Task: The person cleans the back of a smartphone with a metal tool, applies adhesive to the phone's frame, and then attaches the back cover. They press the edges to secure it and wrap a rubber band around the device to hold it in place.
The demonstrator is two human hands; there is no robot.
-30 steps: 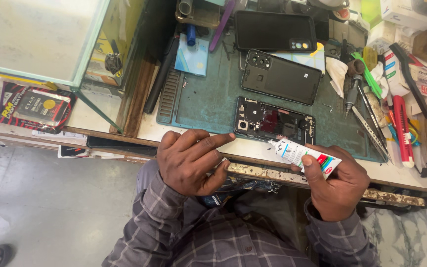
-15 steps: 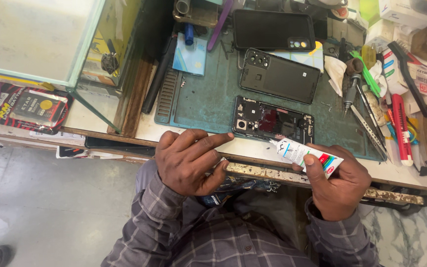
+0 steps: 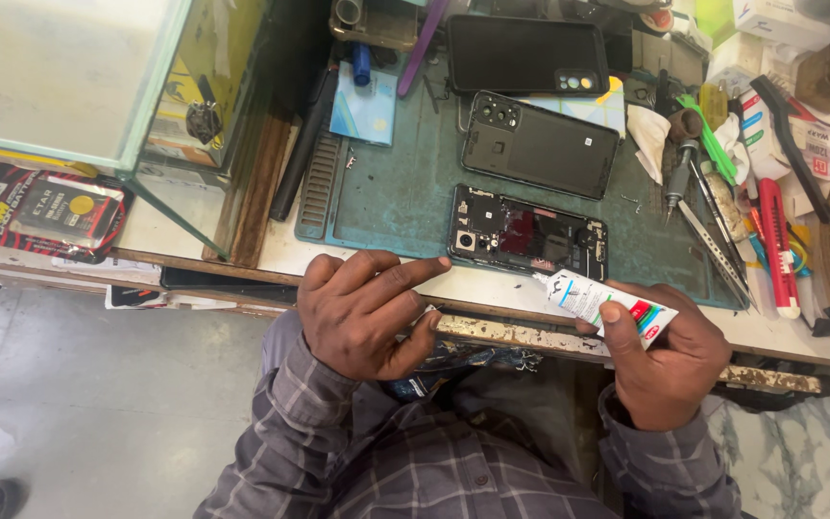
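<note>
at the worktop [image 3: 386, 259] edge, our right hand [image 3: 670, 360] fingers pinch a glue tube [image 3: 607, 306] toward the opened phone [image 3: 528, 234]; left hand [image 3: 362, 312] fingers curl, forefinger out; next likely needs a steady squeeze.

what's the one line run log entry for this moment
left hand: empty, by opened phone | right hand: holds glue tube | green mat

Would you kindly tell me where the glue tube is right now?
In the head view, the glue tube is in the right hand at the bench edge, its nozzle pointing toward the opened phone on the green mat.
</note>
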